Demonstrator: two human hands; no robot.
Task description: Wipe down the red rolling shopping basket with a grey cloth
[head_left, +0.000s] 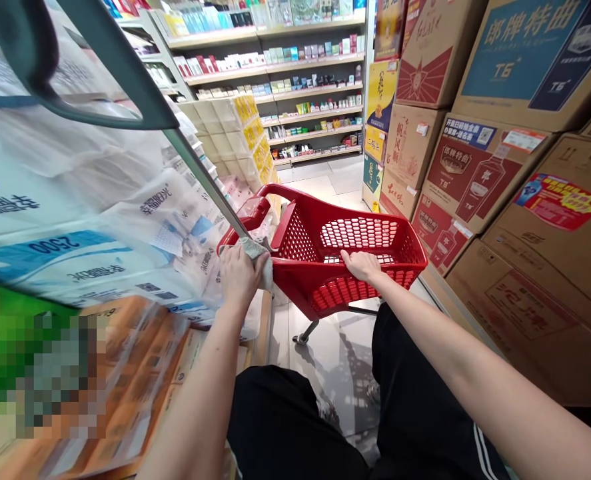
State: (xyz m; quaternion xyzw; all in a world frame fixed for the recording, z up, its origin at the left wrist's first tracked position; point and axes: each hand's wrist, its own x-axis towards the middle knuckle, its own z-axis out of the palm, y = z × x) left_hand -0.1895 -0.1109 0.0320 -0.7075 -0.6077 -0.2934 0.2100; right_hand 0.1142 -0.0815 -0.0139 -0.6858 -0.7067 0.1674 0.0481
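Note:
A red plastic shopping basket on wheels (295, 293) with mesh sides stands in front of me, and a grey handle pole (205, 177) rises from its left end toward the upper left. My left hand (240, 273) is closed on a crumpled pale grey cloth (258, 250), pressed at the pole's lower end by the basket's red rim. My right hand (362, 265) grips the near rim of the basket around its middle. Its fingers curl over the edge and are partly hidden. The part of the basket's inside that shows holds no goods.
Plastic-wrapped white and blue packs (75, 220) are piled on the left, above orange packs (130, 367). Stacked cartons (475, 173) line the right side. Shelves of small boxed goods (275, 63) stand at the back, behind a yellow and white stack (240, 137). My black-trousered knees are below.

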